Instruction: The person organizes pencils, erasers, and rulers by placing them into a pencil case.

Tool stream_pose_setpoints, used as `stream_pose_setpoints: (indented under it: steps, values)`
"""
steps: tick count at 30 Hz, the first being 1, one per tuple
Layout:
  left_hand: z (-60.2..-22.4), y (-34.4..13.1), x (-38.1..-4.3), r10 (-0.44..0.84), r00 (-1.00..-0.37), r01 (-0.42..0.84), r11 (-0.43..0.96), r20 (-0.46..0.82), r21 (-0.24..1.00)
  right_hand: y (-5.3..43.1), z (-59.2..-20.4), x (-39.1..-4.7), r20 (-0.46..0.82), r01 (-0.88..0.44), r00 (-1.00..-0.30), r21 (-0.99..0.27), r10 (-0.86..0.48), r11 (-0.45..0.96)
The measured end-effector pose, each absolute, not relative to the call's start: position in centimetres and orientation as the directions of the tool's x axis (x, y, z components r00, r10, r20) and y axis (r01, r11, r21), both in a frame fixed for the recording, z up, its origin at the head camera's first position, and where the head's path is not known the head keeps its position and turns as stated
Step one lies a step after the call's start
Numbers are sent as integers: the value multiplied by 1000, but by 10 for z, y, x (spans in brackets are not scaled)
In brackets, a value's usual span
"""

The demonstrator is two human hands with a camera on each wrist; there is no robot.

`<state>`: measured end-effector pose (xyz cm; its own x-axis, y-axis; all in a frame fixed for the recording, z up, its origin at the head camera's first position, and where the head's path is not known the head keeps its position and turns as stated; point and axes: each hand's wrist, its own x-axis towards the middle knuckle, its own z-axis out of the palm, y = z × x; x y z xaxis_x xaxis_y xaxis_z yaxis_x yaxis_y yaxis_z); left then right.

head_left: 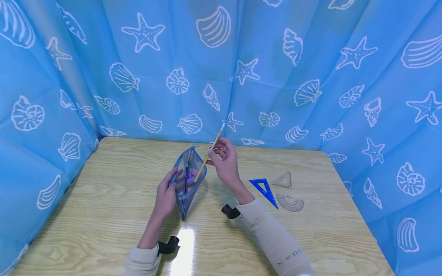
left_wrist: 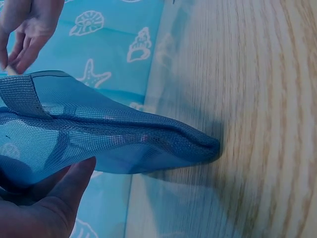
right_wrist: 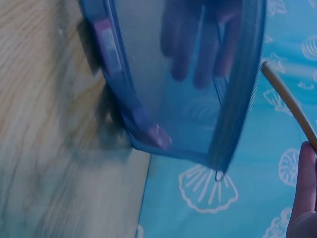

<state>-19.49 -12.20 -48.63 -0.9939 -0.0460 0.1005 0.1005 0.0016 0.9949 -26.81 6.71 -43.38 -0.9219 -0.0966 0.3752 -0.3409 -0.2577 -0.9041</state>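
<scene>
My left hand (head_left: 165, 197) grips the side of a blue-grey mesh zip pouch (head_left: 186, 207), whose mouth gapes upward. Inside it show a purple item (head_left: 190, 178) and a dark slim stick (head_left: 187, 180); the right wrist view shows a pink-and-white piece (right_wrist: 109, 47) through the mesh. Between thumb and fingers, my right hand (head_left: 226, 165) pinches a long yellow pencil (head_left: 210, 153) with a pale upper end. The pencil slants, and its lower end overlaps the pouch's opening in the head view. In the right wrist view its blunt end (right_wrist: 270, 69) lies beside the zipper edge.
Right of my hands, a blue set square (head_left: 265, 189), a clear set square (head_left: 284, 180) and a clear protractor (head_left: 291, 202) lie on the wooden table (head_left: 114, 180). A blue curtain (head_left: 165, 57) with shell prints hangs behind and at both sides.
</scene>
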Motion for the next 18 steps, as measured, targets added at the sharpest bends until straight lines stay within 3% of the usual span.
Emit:
stream_pose_setpoints:
  steps: [18]
  values:
    - [-485, -123, -198, -50, -993, 105, -1, 105, 994, 39, -448, -255, 271, -272, -911, -961, -311, -39]
